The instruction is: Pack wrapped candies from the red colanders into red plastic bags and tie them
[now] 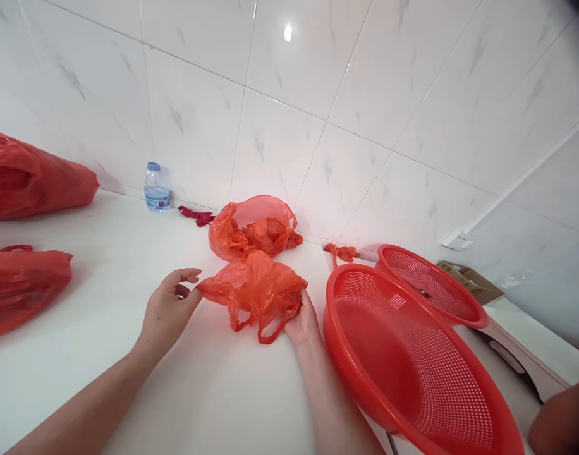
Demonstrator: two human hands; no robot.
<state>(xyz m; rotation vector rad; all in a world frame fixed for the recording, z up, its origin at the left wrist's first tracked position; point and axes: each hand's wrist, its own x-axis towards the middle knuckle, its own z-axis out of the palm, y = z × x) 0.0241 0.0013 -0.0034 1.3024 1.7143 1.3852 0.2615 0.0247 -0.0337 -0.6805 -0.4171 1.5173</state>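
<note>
Between my hands, above the white table, is a crumpled orange-red plastic bag (263, 287) with its loop handles hanging toward me. My left hand (170, 306) pinches the bag's left corner between thumb and a finger, the other fingers curled above. On the right side, my right hand (303, 319) grips the bag's edge, with its fingers partly hidden behind the plastic. Just behind it, another orange-red plastic bag (265, 212) lies open-mouthed against the wall, with crumpled plastic inside.
Two red perforated baskets (351, 354) stand at the right, one behind the other. A water bottle (157, 189) and a dark red strip (197, 216) sit by the wall. Red bags (38, 180) lie at the left. A cardboard box (479, 287) is at the far right.
</note>
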